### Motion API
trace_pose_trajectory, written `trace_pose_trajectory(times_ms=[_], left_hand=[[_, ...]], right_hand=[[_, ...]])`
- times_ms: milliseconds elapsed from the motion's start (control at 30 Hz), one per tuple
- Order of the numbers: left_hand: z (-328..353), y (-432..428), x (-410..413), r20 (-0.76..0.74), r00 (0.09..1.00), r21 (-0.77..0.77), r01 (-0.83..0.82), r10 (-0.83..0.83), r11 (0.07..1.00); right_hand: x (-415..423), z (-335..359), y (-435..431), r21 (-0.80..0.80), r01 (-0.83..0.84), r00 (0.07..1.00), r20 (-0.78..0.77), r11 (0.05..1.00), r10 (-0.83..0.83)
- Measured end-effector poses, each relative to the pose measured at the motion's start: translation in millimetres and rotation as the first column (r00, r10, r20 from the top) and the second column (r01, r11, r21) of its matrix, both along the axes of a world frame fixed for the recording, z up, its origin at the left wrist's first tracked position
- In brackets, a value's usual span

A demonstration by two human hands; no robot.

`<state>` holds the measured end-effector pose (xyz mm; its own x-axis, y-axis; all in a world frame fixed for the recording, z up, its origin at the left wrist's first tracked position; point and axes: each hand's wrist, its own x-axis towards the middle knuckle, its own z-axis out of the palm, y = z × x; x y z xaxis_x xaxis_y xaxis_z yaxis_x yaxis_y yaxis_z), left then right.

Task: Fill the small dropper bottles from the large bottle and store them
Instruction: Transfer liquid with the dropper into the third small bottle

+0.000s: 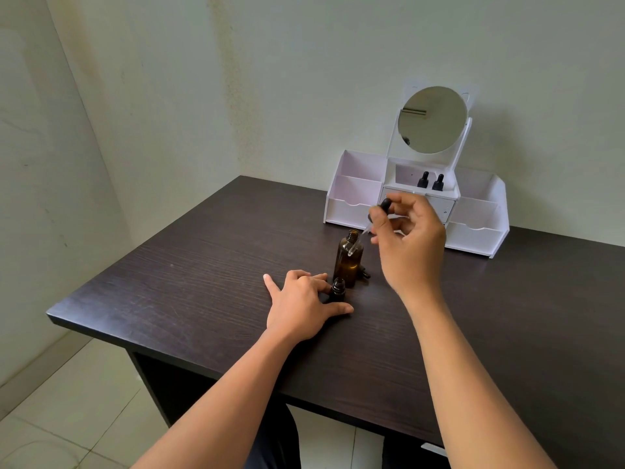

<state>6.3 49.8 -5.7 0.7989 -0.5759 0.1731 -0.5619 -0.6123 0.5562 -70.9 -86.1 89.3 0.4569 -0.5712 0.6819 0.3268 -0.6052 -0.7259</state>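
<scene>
Left hand [301, 302] lies on the table [169, 299], thumb and forefinger gripping the open small bottle [338, 290] — evidently to stop it tipping during filling. Just behind stands the uncapped large bottle [349, 265]. Above it the right hand [409, 238] pinches the dropper [384, 206] by its bulb, glass tip slanting down outside the neck. Two capped bottles [422, 180] stand in the organizer [473, 238] by the wall — stored well apart from the work.
</scene>
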Motion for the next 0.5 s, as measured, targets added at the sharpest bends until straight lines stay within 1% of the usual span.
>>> trace_pose_trajectory(times_ms=[100, 200, 500], left_hand=[[-0.6, 0.0, -0.1, -0.013, 1.0, -0.008, 0.002, -0.002, 1.0], [0.1, 0.0, 0.0, -0.01, 1.0, -0.004, 0.003, -0.003, 1.0], [0.5, -0.3, 0.6, -0.003, 1.0, 0.016, 0.001, 0.0, 1.0]], right_hand=[[5.8, 11.0, -7.4, -0.013, 0.044, 0.997, 0.064, 0.999, -0.043], [11.6, 19.7, -11.7, -0.03, 0.049, 0.995, 0.094, 0.998, -0.046], [24.8, 16.3, -15.8, -0.055, 0.007, 1.0, -0.021, 0.998, -0.008]])
